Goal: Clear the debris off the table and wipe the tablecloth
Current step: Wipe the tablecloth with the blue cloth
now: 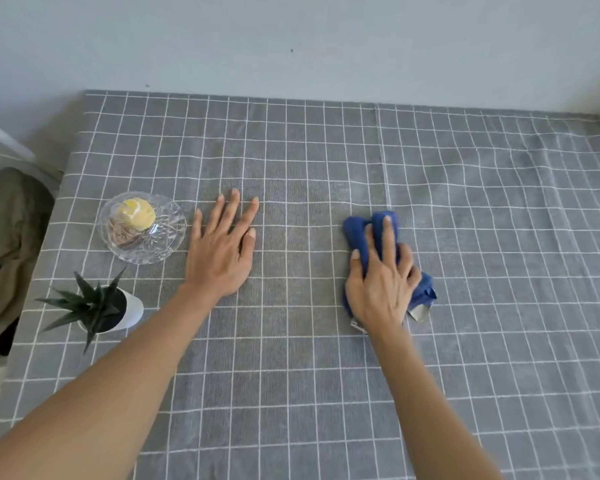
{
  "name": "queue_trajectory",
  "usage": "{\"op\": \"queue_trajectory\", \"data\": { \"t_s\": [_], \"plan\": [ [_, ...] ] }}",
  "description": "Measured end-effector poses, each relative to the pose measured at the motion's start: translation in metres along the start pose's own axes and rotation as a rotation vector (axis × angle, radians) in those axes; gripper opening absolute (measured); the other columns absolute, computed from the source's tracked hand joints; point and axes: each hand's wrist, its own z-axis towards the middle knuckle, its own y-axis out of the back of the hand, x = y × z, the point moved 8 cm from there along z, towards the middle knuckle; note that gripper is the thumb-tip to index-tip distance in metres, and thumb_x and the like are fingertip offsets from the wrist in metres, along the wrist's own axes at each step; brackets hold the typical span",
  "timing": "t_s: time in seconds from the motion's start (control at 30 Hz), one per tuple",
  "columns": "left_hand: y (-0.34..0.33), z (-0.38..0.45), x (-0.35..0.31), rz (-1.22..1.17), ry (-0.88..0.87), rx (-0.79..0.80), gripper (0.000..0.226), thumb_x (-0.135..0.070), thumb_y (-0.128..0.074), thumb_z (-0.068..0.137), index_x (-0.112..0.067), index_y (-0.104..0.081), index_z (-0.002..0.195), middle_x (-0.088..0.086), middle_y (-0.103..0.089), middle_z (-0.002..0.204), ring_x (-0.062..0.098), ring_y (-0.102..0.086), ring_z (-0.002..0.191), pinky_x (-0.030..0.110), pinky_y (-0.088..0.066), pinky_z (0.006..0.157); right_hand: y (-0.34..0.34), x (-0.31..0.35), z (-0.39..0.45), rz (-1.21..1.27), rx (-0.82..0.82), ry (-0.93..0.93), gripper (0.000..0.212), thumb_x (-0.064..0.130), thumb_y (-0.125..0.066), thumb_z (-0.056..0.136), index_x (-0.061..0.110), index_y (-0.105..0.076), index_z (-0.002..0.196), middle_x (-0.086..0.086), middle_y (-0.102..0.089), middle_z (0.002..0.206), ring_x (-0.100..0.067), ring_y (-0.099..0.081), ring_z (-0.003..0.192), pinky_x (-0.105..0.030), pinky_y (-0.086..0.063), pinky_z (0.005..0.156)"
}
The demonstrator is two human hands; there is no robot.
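Head view showed the right hand (381, 282) clutching a bunched blue cloth (364, 233) on the tablecloth (326, 358), unwiped cloth stretching rightward; the left hand (222, 244) lay flat, fingers straight.

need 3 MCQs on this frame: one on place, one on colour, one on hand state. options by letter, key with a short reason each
1. Where does the glass dish stand?
A. beside the left hand, toward the table's left edge
B. right of the cloth
C. at the table's near edge

2. What colour is the cloth under the right hand?
A. green
B. blue
C. white

3. How does the left hand lie?
A. curled round the potted plant
B. lifted off the table
C. flat on the tablecloth, fingers straight

Key: 1 A, the dish sits just left of the left hand, behind the potted plant. 2 B, blue fabric shows between the gripping fingers. 3 C, the palm is down and holds nothing.
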Motion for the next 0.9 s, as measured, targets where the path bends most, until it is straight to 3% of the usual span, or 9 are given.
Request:
{"op": "queue_trajectory", "data": {
  "t_s": [0.07,0.2,0.33,0.5,0.7,0.9],
  "plan": [
    [0.001,0.0,0.0,-0.013,-0.004,-0.003,0.052,-0.043,-0.011,0.1,-0.039,0.001,0.151,-0.005,0.007,0.159,0.016,0.007,0.148,0.047,0.008,0.118,0.002,-0.008,-0.001,-0.016,0.019,0.071,0.057,0.044,-0.031,0.091,0.033,-0.031,0.146,0.013,-0.009,0.159,-0.023,-0.025,0.131,-0.043,-0.019,0.103],
    [0.001,0.0,0.0,-0.008,0.002,-0.002,0.052,-0.043,-0.01,0.099,-0.039,0.002,0.15,-0.005,0.007,0.159,0.016,0.007,0.147,0.048,0.007,0.118,0.008,-0.042,0.009,0.002,-0.014,-0.14,0.059,0.044,-0.028,0.089,0.032,-0.035,0.146,0.012,-0.007,0.159,-0.025,-0.026,0.131,-0.043,-0.018,0.102],
    [0.001,0.0,0.001,0.005,0.009,0.004,0.052,-0.044,-0.008,0.099,-0.04,0.004,0.149,-0.006,0.009,0.159,0.015,0.007,0.147,0.047,0.008,0.118,0.006,-0.025,0.003,0.006,0.014,0.018,0.058,0.044,-0.03,0.089,0.032,-0.033,0.146,0.012,-0.007,0.159,-0.024,-0.026,0.13,-0.042,-0.017,0.103],
    [0.0,0.0,0.0,0.003,0.012,0.023,0.052,-0.043,-0.007,0.098,-0.04,0.007,0.148,-0.006,0.012,0.158,0.015,0.01,0.147,0.046,0.01,0.118,0.008,-0.042,0.01,0.031,-0.035,-0.21,0.052,0.039,-0.033,0.097,0.03,-0.03,0.148,0.01,-0.003,0.16,-0.024,-0.022,0.132,-0.042,-0.015,0.104],
    [0.001,0.018,-0.02,-0.095,0.039,0.025,0.055,-0.043,-0.004,0.097,-0.033,0.004,0.15,-0.004,0.012,0.159,0.014,0.016,0.145,0.044,0.012,0.118,0.01,-0.021,0.032,0.11,-0.059,-0.103,0.054,0.042,-0.028,0.095,0.022,-0.042,0.143,0.011,-0.01,0.159,-0.023,-0.028,0.13,-0.041,-0.02,0.101],
    [0.002,0.075,-0.064,-0.083,-0.037,0.026,0.051,-0.036,-0.009,0.103,-0.026,0.001,0.152,-0.001,0.01,0.16,0.015,0.012,0.147,0.042,0.014,0.115,0.005,0.055,0.075,0.148,-0.066,0.141,0.049,0.036,-0.038,0.096,0.024,-0.04,0.144,0.006,-0.011,0.16,-0.025,-0.031,0.129,-0.039,-0.021,0.101]
  ]
}}
